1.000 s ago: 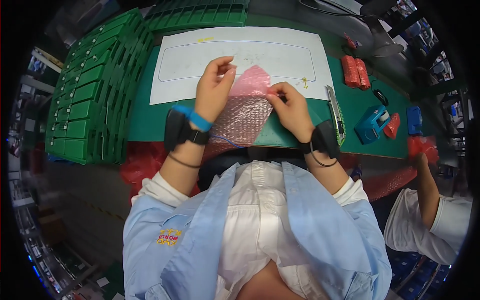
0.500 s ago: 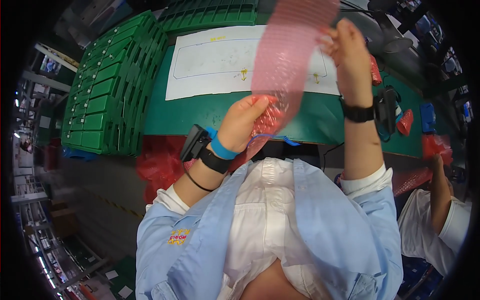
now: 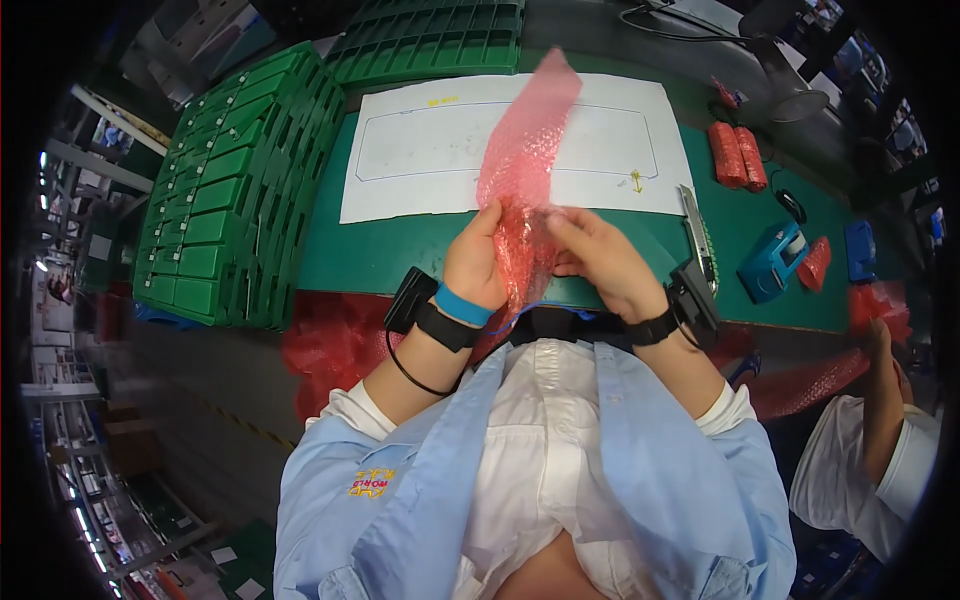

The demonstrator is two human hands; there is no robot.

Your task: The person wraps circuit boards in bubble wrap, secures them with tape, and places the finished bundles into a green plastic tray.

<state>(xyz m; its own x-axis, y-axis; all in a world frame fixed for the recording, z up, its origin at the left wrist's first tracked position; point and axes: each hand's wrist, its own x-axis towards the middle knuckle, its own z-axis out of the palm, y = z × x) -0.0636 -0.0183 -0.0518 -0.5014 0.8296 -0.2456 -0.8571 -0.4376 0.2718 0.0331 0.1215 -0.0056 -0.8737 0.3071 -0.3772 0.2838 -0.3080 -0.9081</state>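
A long strip of pink-red bubble wrap [image 3: 530, 140] stretches from my hands out over a white paper sheet [image 3: 410, 150] on the green table. Its near part is bunched into a thicker, shiny bundle; whether anything lies inside cannot be made out. My left hand [image 3: 475, 262] grips this bundle from the left, thumb on top. From the right, my right hand [image 3: 608, 258] pinches the edge of the wrap between thumb and fingers, its lower fingers curled. A thin blue cord [image 3: 548, 304] runs just below the bundle, near the table edge.
Stacked green trays [image 3: 215, 190] stand at the left, more at the back. On the right lie a utility knife [image 3: 698, 235], red wrapped rolls [image 3: 740, 157] and a blue tape dispenser [image 3: 772, 262]. Red bubble wrap [image 3: 335, 345] hangs below the table. A co-worker's hand [image 3: 878, 340] holds red wrap.
My right hand has come down from the upper right to the bundle beside my left hand. The raised strip has dropped, its free end now over the paper. The knife and rolls are uncovered.
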